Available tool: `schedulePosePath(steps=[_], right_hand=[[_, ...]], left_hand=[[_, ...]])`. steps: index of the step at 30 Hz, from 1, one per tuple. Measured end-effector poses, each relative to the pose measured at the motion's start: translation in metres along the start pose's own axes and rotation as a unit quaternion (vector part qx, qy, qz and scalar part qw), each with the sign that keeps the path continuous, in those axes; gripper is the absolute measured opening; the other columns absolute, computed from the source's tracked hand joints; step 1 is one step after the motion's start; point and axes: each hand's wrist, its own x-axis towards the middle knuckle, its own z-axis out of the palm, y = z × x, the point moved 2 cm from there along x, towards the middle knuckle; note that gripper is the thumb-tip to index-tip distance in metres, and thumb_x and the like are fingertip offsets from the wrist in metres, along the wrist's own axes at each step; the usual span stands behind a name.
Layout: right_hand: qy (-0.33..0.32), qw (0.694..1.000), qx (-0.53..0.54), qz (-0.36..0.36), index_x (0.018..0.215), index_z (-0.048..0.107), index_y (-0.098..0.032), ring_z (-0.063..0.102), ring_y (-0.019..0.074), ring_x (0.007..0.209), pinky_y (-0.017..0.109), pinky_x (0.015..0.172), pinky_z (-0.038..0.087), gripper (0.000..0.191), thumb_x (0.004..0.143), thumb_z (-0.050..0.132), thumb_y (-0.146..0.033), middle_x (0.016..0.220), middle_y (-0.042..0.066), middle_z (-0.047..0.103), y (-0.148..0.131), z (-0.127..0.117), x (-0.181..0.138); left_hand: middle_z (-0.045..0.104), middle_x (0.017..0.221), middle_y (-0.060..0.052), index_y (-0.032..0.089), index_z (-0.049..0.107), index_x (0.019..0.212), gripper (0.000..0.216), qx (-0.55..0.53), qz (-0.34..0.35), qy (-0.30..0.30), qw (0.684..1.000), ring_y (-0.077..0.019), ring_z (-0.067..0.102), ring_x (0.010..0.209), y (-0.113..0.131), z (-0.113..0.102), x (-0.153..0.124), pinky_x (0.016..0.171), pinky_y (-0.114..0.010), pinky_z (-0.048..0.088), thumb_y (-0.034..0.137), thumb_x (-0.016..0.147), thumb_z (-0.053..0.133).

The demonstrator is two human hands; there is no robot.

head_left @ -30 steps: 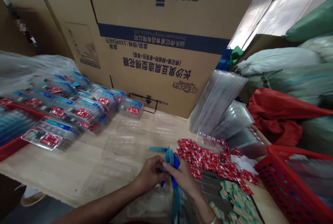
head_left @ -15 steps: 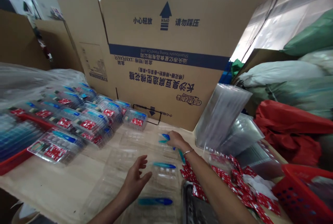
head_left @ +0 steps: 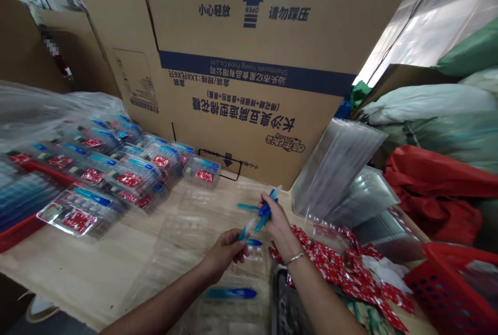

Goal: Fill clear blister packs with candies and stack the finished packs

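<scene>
My right hand (head_left: 276,217) is closed around a small bunch of blue plastic spoons (head_left: 268,204), held above the table. My left hand (head_left: 224,252) pinches the lower end of one teal spoon (head_left: 245,230) from that bunch. Beneath both hands lie clear plastic blister trays (head_left: 202,231) in a row on the wooden table (head_left: 89,267). Blue spoons rest in the trays: one near me (head_left: 231,292), one just under my left fingers (head_left: 253,242), one farther off (head_left: 246,206). A heap of red sachets (head_left: 334,267) lies to the right of my right wrist.
Filled clear packs (head_left: 128,174) with blue spoons and red sachets are stacked at the left. A big cardboard box (head_left: 249,70) stands behind. Stacks of empty clear trays (head_left: 338,169) lean at the right, beside a red basket (head_left: 459,293) and sacks (head_left: 428,112).
My right hand has drawn back from the far tray toward me with the spoons. My left hand, open half a second ago, has closed on one spoon of the bunch.
</scene>
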Motion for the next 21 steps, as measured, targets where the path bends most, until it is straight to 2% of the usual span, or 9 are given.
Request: schedulePosePath(steps=[3,5,8,11,13,16,18,20,21], right_hand=[[-0.008,0.999,0.020,0.026,0.068,0.055,-0.018,0.047,0.0070,0.041,0.017,0.037,0.034,0.040,0.052,0.075,-0.048,0.052,-0.006,0.055,0.005,-0.010,-0.016],[-0.064,0.997,0.002,0.044,0.072,0.060,-0.016,0.047,0.0077,0.040,0.018,0.038,0.036,0.043,0.046,0.081,-0.042,0.050,-0.005,0.056,0.013,-0.005,-0.034],[-0.138,0.988,-0.010,0.069,0.072,0.062,-0.014,0.048,0.0079,0.041,0.018,0.040,0.037,0.044,0.047,0.082,-0.044,0.048,-0.005,0.055,0.023,0.006,-0.060],[-0.111,0.987,0.037,0.115,0.074,0.061,-0.015,0.048,0.0064,0.043,0.017,0.038,0.034,0.049,0.047,0.081,-0.050,0.058,-0.004,0.060,0.026,0.010,-0.073],[-0.115,0.984,0.045,0.127,0.076,0.061,-0.015,0.048,0.0062,0.044,0.017,0.039,0.034,0.050,0.047,0.080,-0.051,0.060,-0.003,0.060,0.026,0.010,-0.078],[-0.172,0.983,-0.010,0.070,0.076,0.062,-0.015,0.047,0.0074,0.044,0.017,0.042,0.036,0.045,0.053,0.078,-0.050,0.051,-0.005,0.054,0.027,0.012,-0.086],[-0.189,0.980,-0.056,0.019,0.074,0.061,-0.016,0.047,0.0085,0.044,0.018,0.043,0.038,0.040,0.059,0.075,-0.049,0.049,-0.005,0.052,0.028,0.012,-0.092],[-0.176,0.979,-0.099,-0.017,0.072,0.060,-0.017,0.048,0.0095,0.045,0.019,0.043,0.038,0.032,0.064,0.071,-0.046,0.051,-0.004,0.053,0.028,0.011,-0.098],[-0.168,0.977,-0.125,-0.032,0.071,0.060,-0.017,0.048,0.0098,0.045,0.020,0.044,0.038,0.028,0.066,0.069,-0.043,0.052,-0.004,0.054,0.028,0.011,-0.101]], left_hand=[[0.057,0.058,0.004,0.014,0.056,0.093,0.038,-0.007,-0.016,-0.007,1.000,-0.0057,0.043,0.043,-0.002,-0.011,-0.009,0.046,-0.020,0.025,0.040,0.065,0.062],[0.058,0.059,0.003,0.015,0.055,0.089,0.035,0.002,-0.015,-0.013,1.000,-0.0059,0.044,0.044,-0.002,-0.012,-0.013,0.046,-0.020,0.026,0.040,0.066,0.061],[0.056,0.056,0.004,0.016,0.053,0.078,0.026,0.036,-0.011,-0.012,0.999,-0.0063,0.043,0.043,0.003,-0.011,-0.017,0.046,-0.021,0.027,0.037,0.065,0.060],[0.052,0.053,0.006,0.016,0.053,0.080,0.025,0.044,0.000,0.027,0.999,-0.0060,0.040,0.041,0.008,-0.013,-0.023,0.044,-0.020,0.026,0.037,0.066,0.057],[0.052,0.054,0.006,0.016,0.053,0.081,0.024,0.047,0.011,0.037,0.998,-0.0060,0.040,0.042,0.008,-0.016,-0.026,0.044,-0.020,0.027,0.036,0.068,0.055],[0.050,0.053,0.006,0.017,0.053,0.077,0.018,0.107,-0.001,-0.005,0.994,-0.0074,0.040,0.042,-0.001,-0.016,-0.030,0.043,-0.020,0.031,0.033,0.069,0.054],[0.055,0.060,0.003,0.016,0.055,0.082,0.019,0.158,0.005,-0.015,0.987,-0.0099,0.047,0.049,-0.005,-0.015,-0.033,0.047,-0.022,0.037,0.029,0.068,0.056],[0.063,0.085,-0.003,0.017,0.056,0.099,0.033,0.181,0.056,0.046,0.981,-0.0144,0.055,0.068,-0.001,-0.016,-0.035,0.059,-0.025,0.044,0.025,0.067,0.058],[0.062,0.099,-0.005,0.019,0.053,0.109,0.043,0.183,0.093,0.087,0.975,-0.0161,0.056,0.079,0.004,-0.016,-0.036,0.065,-0.026,0.044,0.024,0.067,0.058]])
